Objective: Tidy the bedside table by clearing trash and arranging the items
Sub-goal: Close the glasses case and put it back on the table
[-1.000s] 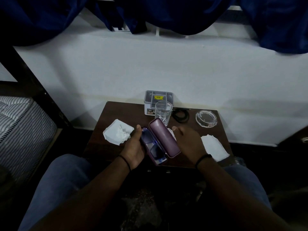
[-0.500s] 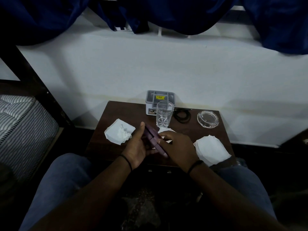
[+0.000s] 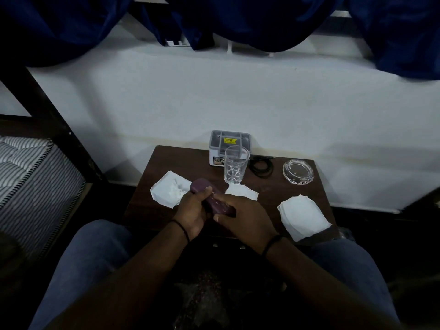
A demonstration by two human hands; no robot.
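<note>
- The step in hand looks like dealing with the purple glasses case [image 3: 215,201]: it appears closed, and the person holds it over the near edge of the bedside table [image 3: 181,158].
- The left hand [image 3: 192,213] grips the case's far end, fingers curled round it; the right hand [image 3: 245,216] grasps its near end from the 4 o'clock side.
- Taking the case as centre, a crumpled tissue [image 3: 170,190] lies at 10 o'clock, a second tissue [image 3: 241,191] at 2 o'clock, and a third tissue [image 3: 302,216] at 3 o'clock, overhanging the table's edge.
- The drinking glass [image 3: 235,166] stands at 1 o'clock, with the grey organiser box [image 3: 229,141] just behind it and the glass ashtray [image 3: 297,172] further right.
- The next move probably calls for setting the case down on bare wood, then gathering the tissues as trash.
</note>
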